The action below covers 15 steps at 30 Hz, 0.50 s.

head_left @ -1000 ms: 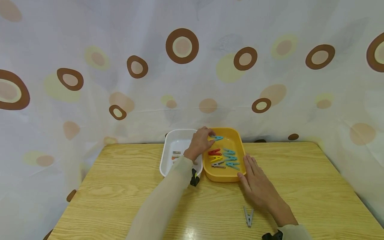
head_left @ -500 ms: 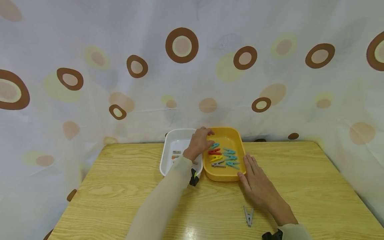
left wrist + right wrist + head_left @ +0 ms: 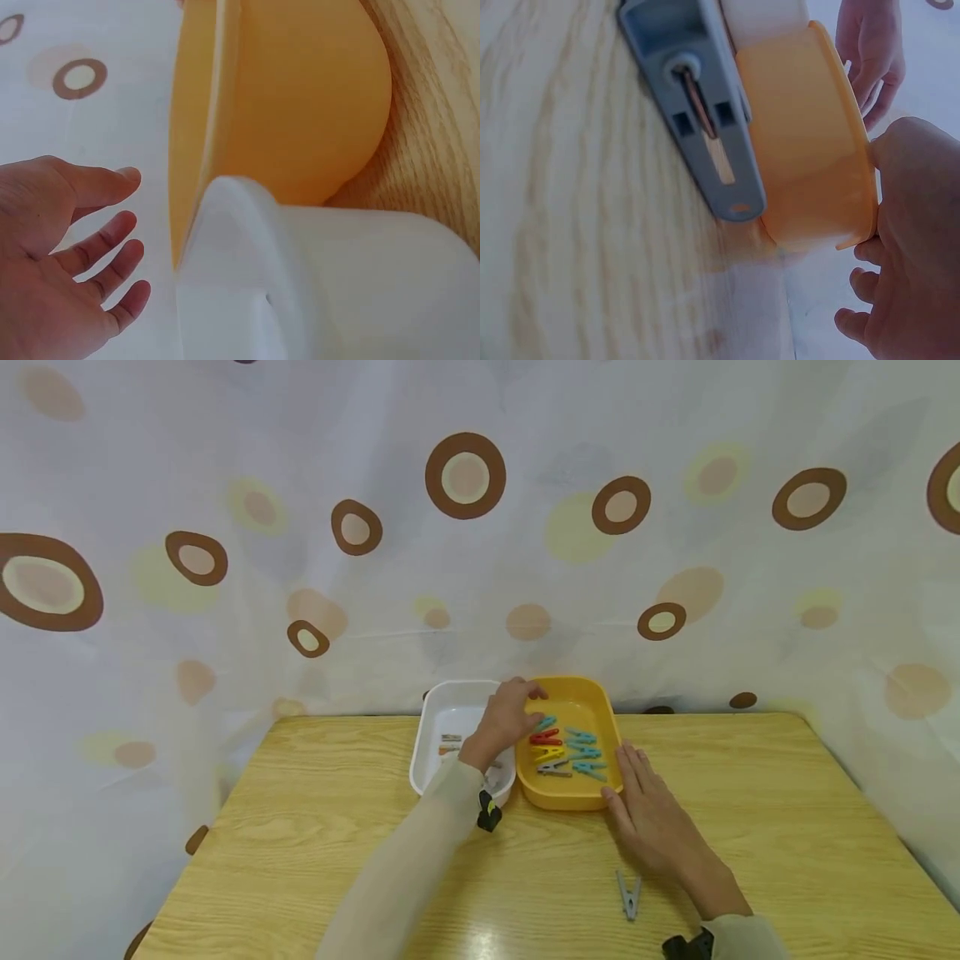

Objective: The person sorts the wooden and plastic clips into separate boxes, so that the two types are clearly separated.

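Observation:
Over the join of the white tray [image 3: 461, 706] and yellow tray [image 3: 572, 695], my left hand [image 3: 504, 722] hovers, fingers parted and loosely bent around nothing. Just below its fingertips, a light blue clothespin [image 3: 547, 723] lies in the yellow tray. Beneath that are a red clothespin [image 3: 546, 737], a yellow clothespin [image 3: 550, 753] and a grey clothespin [image 3: 553, 769], with several light blue clothespins [image 3: 585, 752] stacked in a column to their right. My right hand [image 3: 656, 822] touches the yellow tray's right side with its fingers extended.
A loose grey clothespin [image 3: 630, 896] lies on the wooden table [image 3: 330, 827] left of my right wrist. Several small clothespins [image 3: 451, 743] sit in the white tray, partly behind my left arm. A patterned cloth [image 3: 525, 560] hangs behind the table.
My left hand has let go of the light blue clothespin, which has dropped nearer the red one in the yellow tray. The head view has shifted slightly; my right hand stays at the tray.

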Available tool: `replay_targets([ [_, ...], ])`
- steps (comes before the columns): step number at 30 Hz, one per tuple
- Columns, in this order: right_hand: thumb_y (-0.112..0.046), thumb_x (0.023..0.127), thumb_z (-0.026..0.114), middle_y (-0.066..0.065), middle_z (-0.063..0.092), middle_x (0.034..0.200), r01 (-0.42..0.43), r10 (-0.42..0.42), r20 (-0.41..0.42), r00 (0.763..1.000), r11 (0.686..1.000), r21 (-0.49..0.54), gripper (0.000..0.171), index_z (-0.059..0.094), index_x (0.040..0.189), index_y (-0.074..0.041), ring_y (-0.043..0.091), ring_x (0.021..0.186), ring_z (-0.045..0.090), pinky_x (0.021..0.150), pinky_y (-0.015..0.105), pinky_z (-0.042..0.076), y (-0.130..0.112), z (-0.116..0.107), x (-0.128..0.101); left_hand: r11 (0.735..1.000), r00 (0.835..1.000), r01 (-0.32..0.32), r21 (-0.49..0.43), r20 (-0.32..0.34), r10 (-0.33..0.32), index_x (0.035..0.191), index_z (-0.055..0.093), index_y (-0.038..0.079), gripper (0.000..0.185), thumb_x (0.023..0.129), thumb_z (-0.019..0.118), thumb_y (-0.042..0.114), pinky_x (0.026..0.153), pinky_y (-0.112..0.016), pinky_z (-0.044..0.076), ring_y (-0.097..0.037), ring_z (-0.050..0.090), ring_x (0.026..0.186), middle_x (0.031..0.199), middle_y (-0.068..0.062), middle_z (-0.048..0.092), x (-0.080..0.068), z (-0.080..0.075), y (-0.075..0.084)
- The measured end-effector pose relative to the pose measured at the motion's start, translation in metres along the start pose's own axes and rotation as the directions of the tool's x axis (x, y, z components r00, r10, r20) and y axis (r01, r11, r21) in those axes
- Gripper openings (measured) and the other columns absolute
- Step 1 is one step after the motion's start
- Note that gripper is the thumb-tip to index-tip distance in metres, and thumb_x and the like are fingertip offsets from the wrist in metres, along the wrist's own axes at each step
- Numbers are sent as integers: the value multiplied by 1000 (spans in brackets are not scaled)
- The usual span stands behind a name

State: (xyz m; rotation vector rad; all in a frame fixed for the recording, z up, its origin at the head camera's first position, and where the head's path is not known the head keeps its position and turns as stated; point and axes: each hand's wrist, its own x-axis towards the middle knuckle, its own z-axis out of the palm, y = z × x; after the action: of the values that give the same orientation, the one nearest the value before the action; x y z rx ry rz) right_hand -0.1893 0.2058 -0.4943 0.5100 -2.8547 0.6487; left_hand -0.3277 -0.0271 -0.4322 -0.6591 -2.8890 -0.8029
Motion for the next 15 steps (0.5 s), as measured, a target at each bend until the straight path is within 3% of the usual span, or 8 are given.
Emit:
replay_targets([
  [15, -40, 112, 35, 26, 12, 168, 1, -1, 8, 1000, 1000, -4, 71, 13, 161, 6, 44, 154, 12, 116, 66, 24, 0, 0, 1, 986, 990, -129, -103, -66, 122, 124, 69, 8, 27, 98, 72, 14, 95, -33, 52, -24, 63, 110, 124, -11, 68, -40, -8, 15],
])
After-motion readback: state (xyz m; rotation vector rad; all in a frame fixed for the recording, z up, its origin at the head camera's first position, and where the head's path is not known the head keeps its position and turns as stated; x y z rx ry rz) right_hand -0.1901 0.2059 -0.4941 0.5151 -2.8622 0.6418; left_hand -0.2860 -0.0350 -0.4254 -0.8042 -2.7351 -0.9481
